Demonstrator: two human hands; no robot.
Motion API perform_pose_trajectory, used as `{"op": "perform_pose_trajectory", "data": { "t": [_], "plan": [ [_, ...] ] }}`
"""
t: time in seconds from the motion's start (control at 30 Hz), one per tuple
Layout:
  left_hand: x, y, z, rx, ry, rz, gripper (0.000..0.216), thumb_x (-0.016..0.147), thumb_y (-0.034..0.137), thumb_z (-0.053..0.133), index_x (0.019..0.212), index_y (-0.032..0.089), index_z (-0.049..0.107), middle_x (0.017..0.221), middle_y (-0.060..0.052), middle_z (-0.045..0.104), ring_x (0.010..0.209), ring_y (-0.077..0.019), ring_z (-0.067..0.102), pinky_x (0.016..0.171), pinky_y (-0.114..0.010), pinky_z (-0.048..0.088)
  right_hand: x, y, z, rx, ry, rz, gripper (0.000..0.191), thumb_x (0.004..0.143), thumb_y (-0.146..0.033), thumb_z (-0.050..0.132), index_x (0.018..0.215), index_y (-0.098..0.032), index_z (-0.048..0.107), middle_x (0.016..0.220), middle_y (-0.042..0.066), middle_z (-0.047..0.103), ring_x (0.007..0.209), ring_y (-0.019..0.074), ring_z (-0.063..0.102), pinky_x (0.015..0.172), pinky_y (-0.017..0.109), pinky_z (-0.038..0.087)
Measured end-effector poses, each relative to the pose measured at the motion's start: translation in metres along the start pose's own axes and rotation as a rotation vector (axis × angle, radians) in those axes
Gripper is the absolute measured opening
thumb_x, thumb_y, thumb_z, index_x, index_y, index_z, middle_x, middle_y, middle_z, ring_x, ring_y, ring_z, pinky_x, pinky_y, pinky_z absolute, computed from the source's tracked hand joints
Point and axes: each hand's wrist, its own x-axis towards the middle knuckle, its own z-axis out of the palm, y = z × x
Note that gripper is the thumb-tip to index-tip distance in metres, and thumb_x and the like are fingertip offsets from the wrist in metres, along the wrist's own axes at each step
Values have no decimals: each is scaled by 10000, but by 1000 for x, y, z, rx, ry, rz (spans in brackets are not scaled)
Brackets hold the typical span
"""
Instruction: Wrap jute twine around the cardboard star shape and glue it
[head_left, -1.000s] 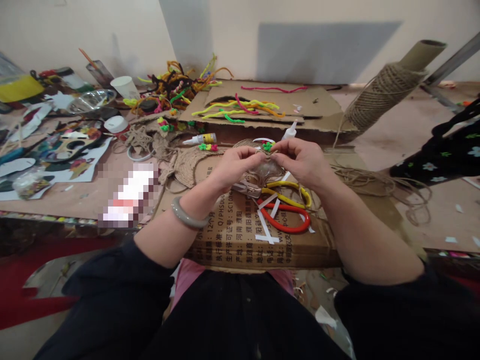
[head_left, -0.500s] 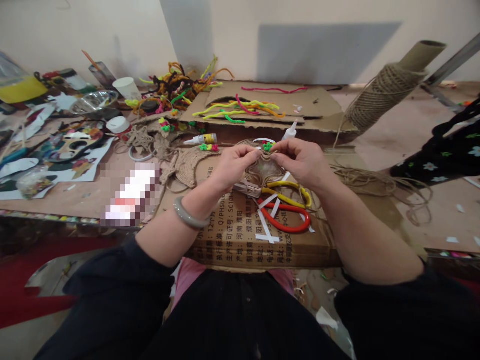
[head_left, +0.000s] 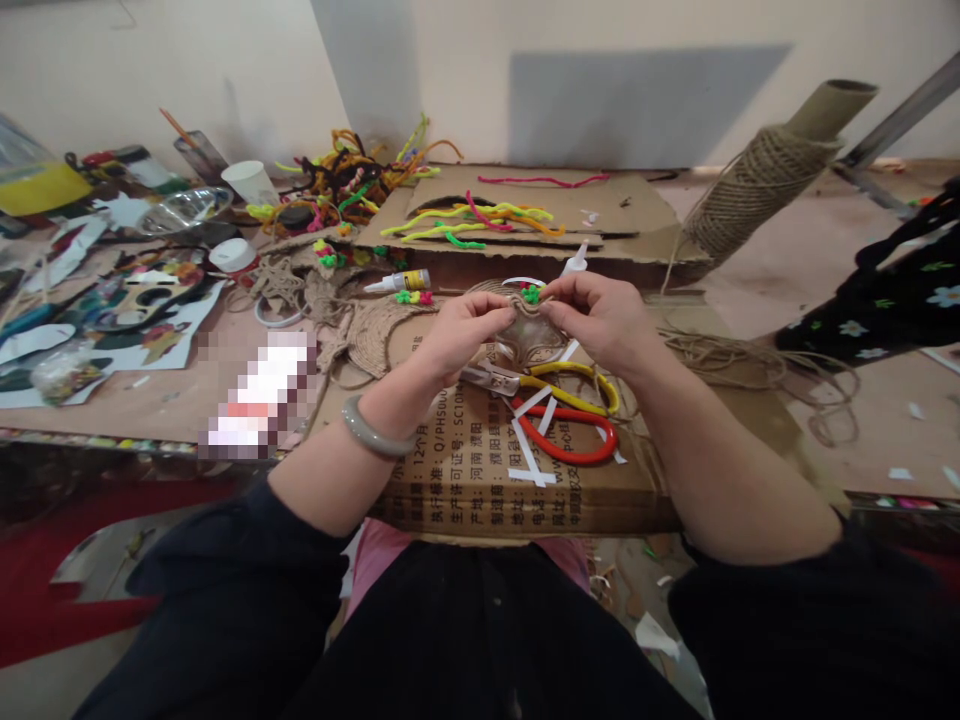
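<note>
Hands, 2: left hand (head_left: 478, 328) and right hand (head_left: 600, 318), thumbs and fingertips pinched together on 1 twine piece (head_left: 529, 308), between them over the cardboard (head_left: 630, 500). Change: slight; both pinches stay put, so handling seems unfinished. Edges: red-and-yellow-handled cutters (head_left: 507, 384) just nearer, nozzle bottle (head_left: 575, 264) just beyond, crowding movement; cardboard's near rim by the lap.

The flattened cardboard carton (head_left: 495, 500) at the near edge of the worktable (head_left: 161, 405) bears sideways print including "执行标准: Q/PHS000", "12个月" and "产地: 河南 濮阳", partly covered.
</note>
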Motion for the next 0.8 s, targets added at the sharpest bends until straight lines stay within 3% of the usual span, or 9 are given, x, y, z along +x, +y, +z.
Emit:
{"op": "perform_pose_trajectory", "data": {
  "t": [0.4,0.67,0.8],
  "plan": [
    [-1,-1,2,43,39,65,72,702,83,678,672,148,670,632,39,595,581,-54,471,623,-219,396,-3,0,2,30,-8,-11,116,745,-257,633,814,-174,676,618,-26,563,554,93,418,532,265,331],
    [-3,1,7,-18,37,-28,27,717,151,709,733,143,688,698,21,629,598,-55,505,615,-216,414,0,1,3,82,59,21,62,754,-222,649,795,-178,638,618,-29,561,546,95,453,530,269,364],
    [-2,0,6,-2,63,-2,23,706,132,683,725,143,676,668,28,611,570,-50,482,595,-210,406,3,0,5,183,59,74,62,748,-155,639,764,-190,591,596,-45,540,521,85,480,513,249,387]
  ]
}}
